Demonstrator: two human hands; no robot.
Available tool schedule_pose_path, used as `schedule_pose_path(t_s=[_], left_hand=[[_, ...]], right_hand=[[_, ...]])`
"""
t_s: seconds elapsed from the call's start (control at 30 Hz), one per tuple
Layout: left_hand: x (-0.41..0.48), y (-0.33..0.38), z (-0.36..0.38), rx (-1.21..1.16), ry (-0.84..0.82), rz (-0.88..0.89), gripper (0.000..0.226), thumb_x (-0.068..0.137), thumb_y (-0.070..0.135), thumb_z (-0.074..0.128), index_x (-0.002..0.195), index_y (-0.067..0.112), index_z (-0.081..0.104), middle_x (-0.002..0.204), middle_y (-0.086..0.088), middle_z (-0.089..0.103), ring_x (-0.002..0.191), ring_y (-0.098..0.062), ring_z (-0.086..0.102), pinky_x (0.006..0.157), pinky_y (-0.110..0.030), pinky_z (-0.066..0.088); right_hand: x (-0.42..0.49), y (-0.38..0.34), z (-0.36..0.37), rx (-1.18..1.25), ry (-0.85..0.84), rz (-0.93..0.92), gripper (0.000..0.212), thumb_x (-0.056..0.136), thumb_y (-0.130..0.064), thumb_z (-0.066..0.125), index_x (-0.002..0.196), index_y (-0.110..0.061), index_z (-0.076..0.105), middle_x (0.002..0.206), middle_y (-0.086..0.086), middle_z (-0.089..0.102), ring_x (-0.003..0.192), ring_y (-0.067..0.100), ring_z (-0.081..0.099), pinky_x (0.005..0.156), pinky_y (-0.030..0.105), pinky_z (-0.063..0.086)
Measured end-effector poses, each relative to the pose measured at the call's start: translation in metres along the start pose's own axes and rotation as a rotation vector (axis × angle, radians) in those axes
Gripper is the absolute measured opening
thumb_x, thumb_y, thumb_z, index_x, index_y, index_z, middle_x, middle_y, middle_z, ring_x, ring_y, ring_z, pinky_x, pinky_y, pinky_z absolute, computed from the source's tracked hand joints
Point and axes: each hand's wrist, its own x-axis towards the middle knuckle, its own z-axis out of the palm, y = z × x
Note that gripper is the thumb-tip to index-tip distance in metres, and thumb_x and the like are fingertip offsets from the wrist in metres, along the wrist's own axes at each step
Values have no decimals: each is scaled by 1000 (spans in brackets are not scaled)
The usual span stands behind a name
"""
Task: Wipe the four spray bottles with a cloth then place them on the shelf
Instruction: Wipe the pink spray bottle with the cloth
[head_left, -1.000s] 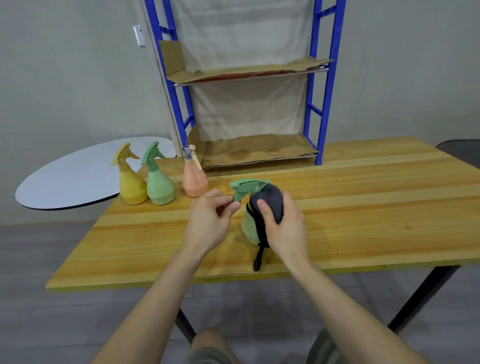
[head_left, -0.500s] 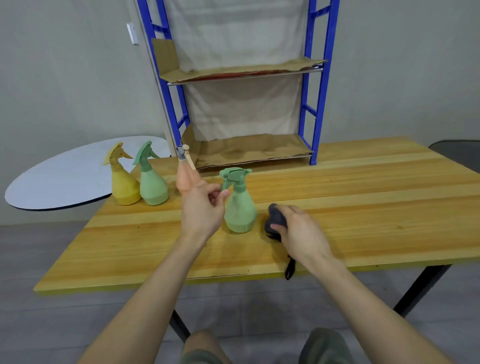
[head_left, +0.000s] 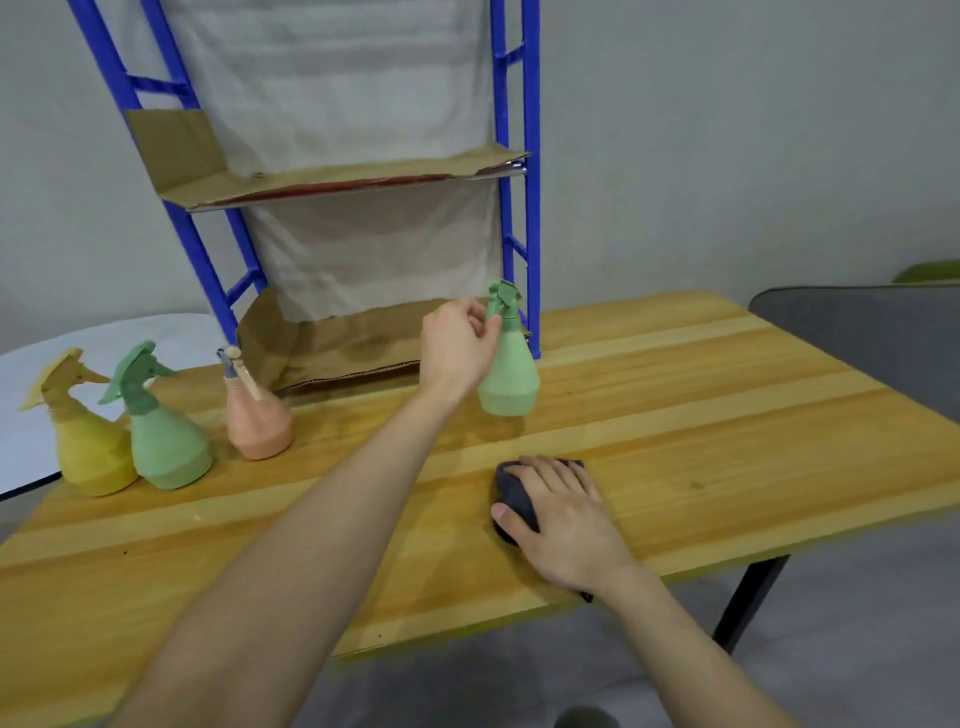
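- Yellow-brown plank wooden worktop (head_left: 727, 415): smooth, varnished, with a soft sheen.
- Pale green plastic spray bottle (head_left: 509, 379), just in front of the shelf's right post: matt, smooth.
- Yellow plastic spray bottle (head_left: 91, 457), mint green plastic spray bottle (head_left: 166, 452) and salmon plastic spray bottle (head_left: 260, 428), left of the shelf: the same matt plastic.
- Dark grey cloth (head_left: 514, 493): soft, matt, crumpled.
- Blue painted metal shelf (head_left: 514, 156): slightly glossy posts.
- Brown cardboard liners (head_left: 337, 182) on the shelf: matt, creased.
- Pale fabric sheet (head_left: 337, 78) behind the shelf: matt, wrinkled.
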Motion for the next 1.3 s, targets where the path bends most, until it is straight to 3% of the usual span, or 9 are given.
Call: schedule_pose_path(t_s=[0.17, 0.27, 0.4, 0.53, 0.67, 0.87, 1.13, 1.23, 1.3], left_hand=[[39, 20, 70, -172, -124, -220, 18, 89, 35, 86, 88, 21, 75, 87, 3, 77, 95, -20, 74, 88, -32, 59], [34, 16, 107, -285, -250, -350, 31, 78, 36, 96, 76, 20, 69, 84, -1, 81, 86, -24, 81, 87, -40, 65], [24, 21, 120, -363, -312, -330, 38, 78, 37, 98, 82, 18, 66, 72, 0, 80, 65, -13, 80, 71, -36, 61], [22, 19, 92, -249, -439, -220, 40, 82, 49, 93, 86, 16, 72, 74, 1, 81, 68, -11, 80, 64, -32, 56], [15, -20, 33, -100, -510, -135, 28, 93, 40, 85, 95, 14, 77, 78, 2, 82, 74, -16, 81, 66, -31, 59], [-13, -115, -73, 167, -355, -135, 19, 95, 43, 80, 90, 26, 77, 73, 8, 80, 75, -11, 78, 77, -37, 65], [-14, -181, -194, 517, 303, -152, 53, 99, 70, 57, 113, 19, 54, 94, -2, 68, 83, -28, 66, 64, -37, 45], [14, -182, -202, 614, 215, -290, 81, 94, 86, 44, 122, 10, 53, 101, -10, 64, 87, -33, 63, 67, -41, 45], [27, -182, -201, 643, 83, -326, 64, 99, 74, 52, 105, 11, 55, 95, -10, 64, 83, -31, 61, 67, -40, 49]], right_hand=[[2, 3, 4, 20, -6, -10, 72, 103, -73, 24, 160, -33, 39, 170, -12, 37, 161, 14, 24, 134, 42, 8], [2, 4, 6, 39, -3, -8, 69, 104, -71, 28, 160, -33, 39, 169, -11, 37, 162, 14, 22, 134, 42, 5], [2, 7, 7, 50, -14, -7, 69, 103, -69, 35, 161, -32, 39, 169, -11, 37, 162, 15, 22, 135, 43, 6], [4, 7, 6, 30, -27, -12, 70, 101, -70, 36, 161, -33, 38, 169, -13, 36, 161, 13, 23, 134, 42, 6], [10, 10, 9, -15, -21, -17, 72, 99, -72, 33, 160, -35, 38, 168, -14, 37, 159, 11, 26, 134, 41, 9], [42, -20, 28, -51, -41, -52, 68, 102, -71, 33, 161, -36, 36, 168, -15, 37, 159, 11, 26, 134, 41, 10], [93, -116, 75, 7, -109, -138, 57, 109, -46, 39, 161, -24, 31, 171, -2, 33, 161, 18, 23, 134, 44, 6], [97, -118, 74, -1, -130, -131, 56, 111, -52, 42, 162, -29, 35, 175, -5, 29, 163, 17, 20, 135, 43, 5], [94, -112, 69, 14, -142, -135, 59, 109, -59, 45, 161, -34, 38, 175, -8, 29, 163, 16, 22, 135, 42, 9]])
